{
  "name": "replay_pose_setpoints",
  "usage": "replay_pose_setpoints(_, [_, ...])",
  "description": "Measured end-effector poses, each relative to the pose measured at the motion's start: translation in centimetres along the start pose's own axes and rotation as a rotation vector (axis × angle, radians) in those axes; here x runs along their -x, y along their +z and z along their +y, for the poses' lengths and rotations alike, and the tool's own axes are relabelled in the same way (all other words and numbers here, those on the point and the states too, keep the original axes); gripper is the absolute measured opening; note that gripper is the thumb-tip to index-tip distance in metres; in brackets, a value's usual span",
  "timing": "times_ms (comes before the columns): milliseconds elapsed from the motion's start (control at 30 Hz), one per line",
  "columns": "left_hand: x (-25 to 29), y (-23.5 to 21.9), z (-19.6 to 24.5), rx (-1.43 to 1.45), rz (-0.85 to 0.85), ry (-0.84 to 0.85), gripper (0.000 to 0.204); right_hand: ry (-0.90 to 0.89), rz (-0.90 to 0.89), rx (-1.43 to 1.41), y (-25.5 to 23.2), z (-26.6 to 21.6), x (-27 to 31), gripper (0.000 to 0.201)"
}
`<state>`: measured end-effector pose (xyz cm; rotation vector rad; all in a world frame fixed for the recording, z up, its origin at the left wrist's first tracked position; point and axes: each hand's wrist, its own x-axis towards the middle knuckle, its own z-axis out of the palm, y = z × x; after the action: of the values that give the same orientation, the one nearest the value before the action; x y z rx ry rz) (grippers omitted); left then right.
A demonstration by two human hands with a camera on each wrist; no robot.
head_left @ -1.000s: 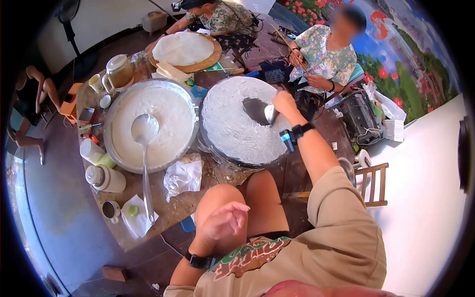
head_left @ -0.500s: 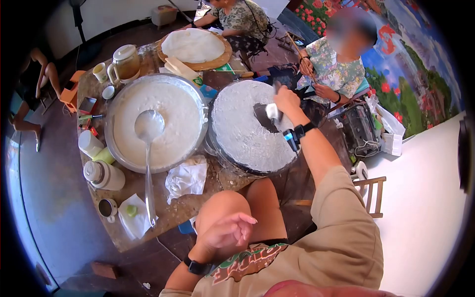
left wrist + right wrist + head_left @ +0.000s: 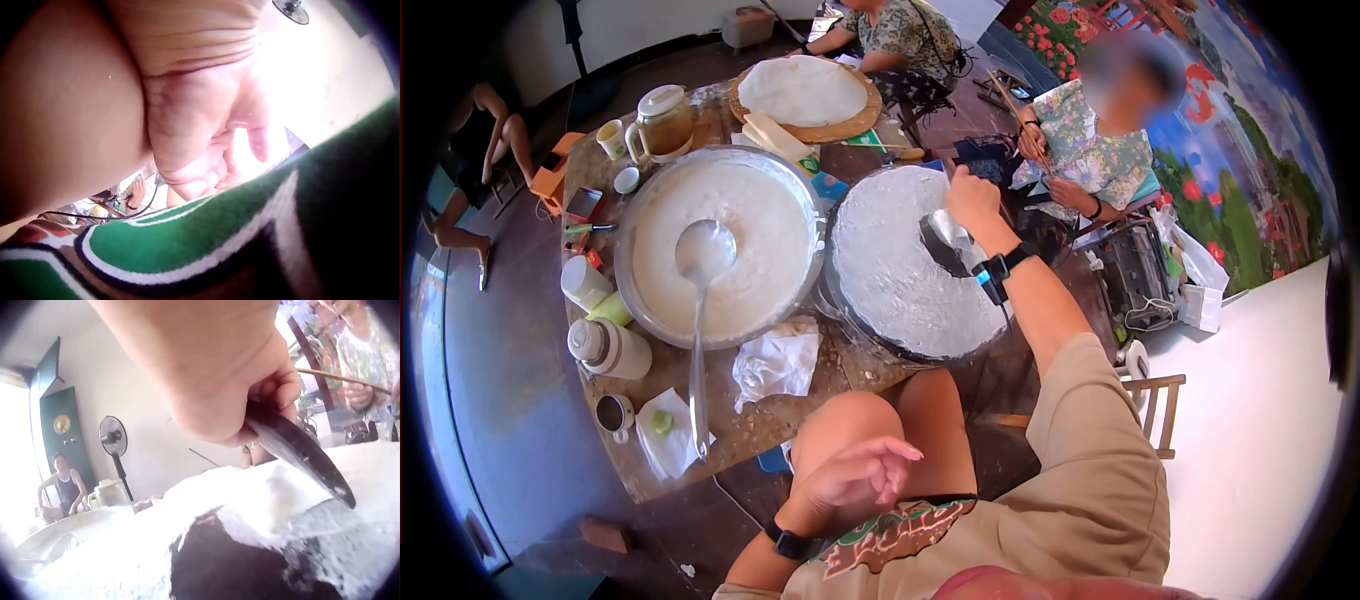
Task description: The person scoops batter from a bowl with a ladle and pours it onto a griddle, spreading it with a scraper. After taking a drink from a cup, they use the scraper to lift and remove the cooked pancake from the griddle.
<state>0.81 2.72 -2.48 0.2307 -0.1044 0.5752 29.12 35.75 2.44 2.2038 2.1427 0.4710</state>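
Note:
My right hand (image 3: pixel 975 208) grips a dark, thin, curved-edged scraper (image 3: pixel 306 456) smeared with white batter. It is tilted, its lower edge down at the white batter layer (image 3: pixel 885 255) on a round griddle (image 3: pixel 892 348). Beside the scraper a dark patch (image 3: pixel 225 569) of griddle shows through the batter. My left hand (image 3: pixel 862 472) hangs over my thigh, fingers loosely bent and holding nothing; in the left wrist view its palm shows beside the leg.
Left of the griddle stands a wide basin (image 3: pixel 622 270) of batter with a ladle (image 3: pixel 700 330) in it. A crumpled cloth (image 3: pixel 775 360), a thermos (image 3: pixel 615 350), a jug (image 3: pixel 665 120) and a woven tray (image 3: pixel 870 105) bearing a white sheet surround it. Other people sit nearby.
My right hand has moved with the scraper over the griddle, toward its far side, and the scraper has turned. The head view has shifted slightly. My left hand stays over the thigh.

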Motion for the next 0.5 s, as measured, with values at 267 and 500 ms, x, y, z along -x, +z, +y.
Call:
replay_pose_setpoints(267, [-0.4, 0.3, -0.2, -0.009, 0.029, -0.012, 0.048, -0.282, 0.055, -0.046, -2.3, -2.9, 2.2, 0.021])
replay_pose_setpoints(500, [-0.4, 0.6, -0.5, -0.034, 0.051, 0.009, 0.047, -0.450, 0.025, -0.062, -1.4, -1.2, 4.3, 0.022])
